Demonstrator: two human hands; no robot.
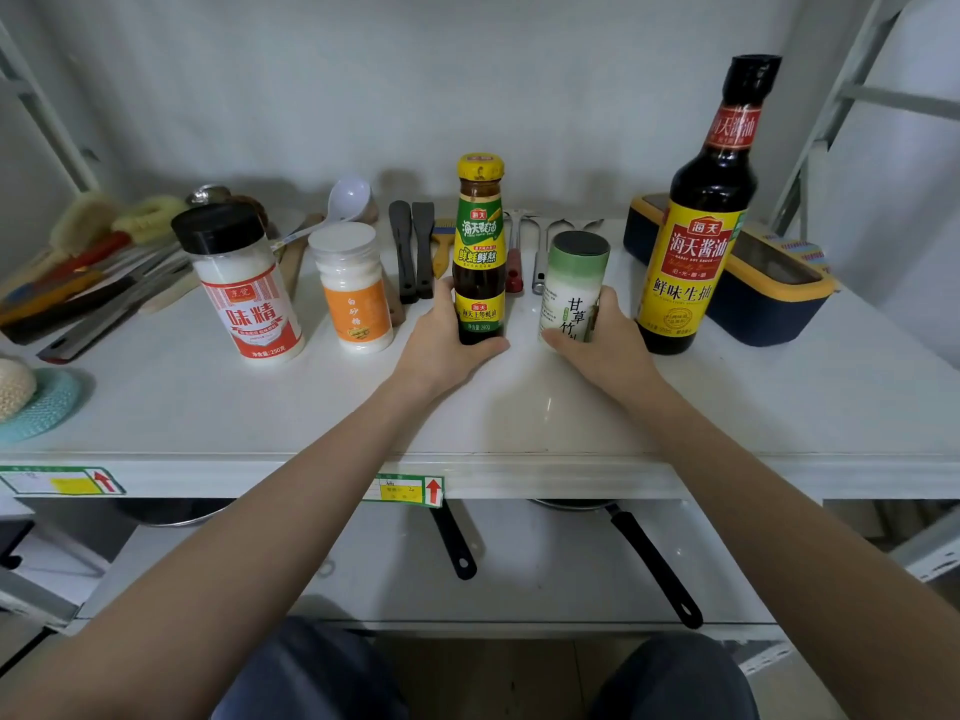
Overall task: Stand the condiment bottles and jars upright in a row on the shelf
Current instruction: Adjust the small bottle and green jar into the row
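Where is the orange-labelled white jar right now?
The orange-labelled white jar stands upright left of centre on the shelf, between the red-labelled shaker and the oyster sauce bottle.

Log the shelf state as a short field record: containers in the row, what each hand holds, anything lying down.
row, left to right: red-label jar; orange-label jar; oyster sauce bottle; green-cap shaker; soy sauce bottle
upright: all five
left hand: gripping oyster sauce bottle at its base
right hand: gripping green-cap shaker
lying down: only utensils behind the row
surface: white shelf
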